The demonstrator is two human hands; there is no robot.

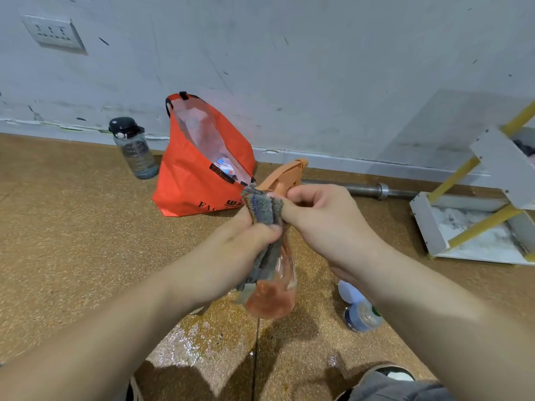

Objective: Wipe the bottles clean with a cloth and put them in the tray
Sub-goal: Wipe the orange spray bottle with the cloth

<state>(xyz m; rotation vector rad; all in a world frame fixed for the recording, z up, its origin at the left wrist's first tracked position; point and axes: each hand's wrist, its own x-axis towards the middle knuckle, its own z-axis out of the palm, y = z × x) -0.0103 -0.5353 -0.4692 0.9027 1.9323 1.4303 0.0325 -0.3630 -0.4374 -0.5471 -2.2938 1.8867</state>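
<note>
An orange spray bottle (275, 296) with an orange trigger head hangs upright in the air at the centre of the view. My right hand (321, 218) grips it at the neck, just below the trigger. My left hand (231, 256) holds a grey cloth (262, 208) wrapped against the bottle's neck and upper body. A blue bottle (360, 311) lies on its side on the floor under my right forearm. The white tray (428, 227) of a small rack with yellow posts stands at the right.
An orange bag (191, 180) stands open against the wall behind the bottle. A dark water bottle (134, 149) stands to its left. A metal bar (362, 190) lies along the wall. My shoe (393, 373) shows at the bottom right.
</note>
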